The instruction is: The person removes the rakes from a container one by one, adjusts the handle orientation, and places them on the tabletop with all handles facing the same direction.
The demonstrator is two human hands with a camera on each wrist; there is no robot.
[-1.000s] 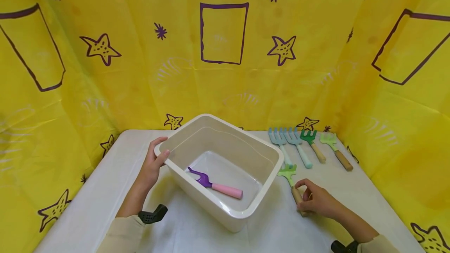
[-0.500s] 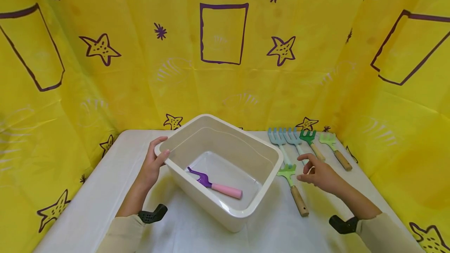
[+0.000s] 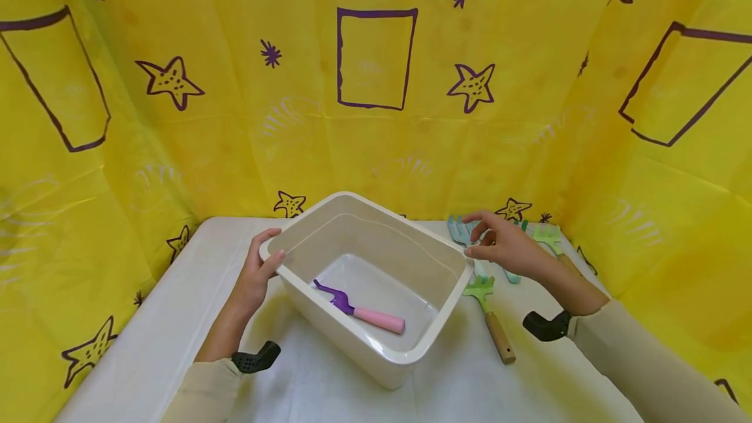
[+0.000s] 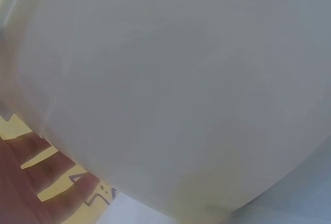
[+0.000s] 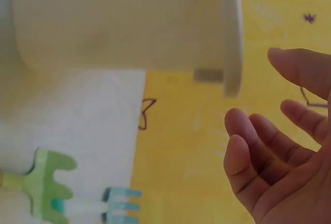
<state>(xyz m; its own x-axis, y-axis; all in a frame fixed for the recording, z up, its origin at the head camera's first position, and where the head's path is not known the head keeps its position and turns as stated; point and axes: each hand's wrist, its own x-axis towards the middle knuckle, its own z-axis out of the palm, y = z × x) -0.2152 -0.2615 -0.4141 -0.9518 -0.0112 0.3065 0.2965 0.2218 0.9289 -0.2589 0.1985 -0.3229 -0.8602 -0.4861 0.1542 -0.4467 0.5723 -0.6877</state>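
My left hand (image 3: 255,276) grips the left corner of a cream plastic tub (image 3: 431,339), thumb over the rim and fingers on the outside. The tub stands tilted. Inside it lies a hand weeder (image 3: 376,318) with a purple forked head and a pink handle. My right hand (image 3: 508,247) is in the air by the tub's right corner, fingers loosely bent and holding nothing. In the right wrist view a gap shows between that hand (image 5: 282,162) and the tub's rim (image 5: 232,38). Below the hand, a light green hand rake (image 3: 490,318) with a wooden handle lies on the table.
Behind my right hand lie more hand rakes, partly covered: a pale blue one (image 3: 461,230) and a light green one (image 3: 549,238). The white table (image 3: 194,279) is enclosed by yellow sheeting (image 3: 376,136) with drawn stars.
My right hand has let go of the light green rake's handle, leaving it on the table, and has moved up and left to the tub's right corner. My left hand and the tub have stayed put.
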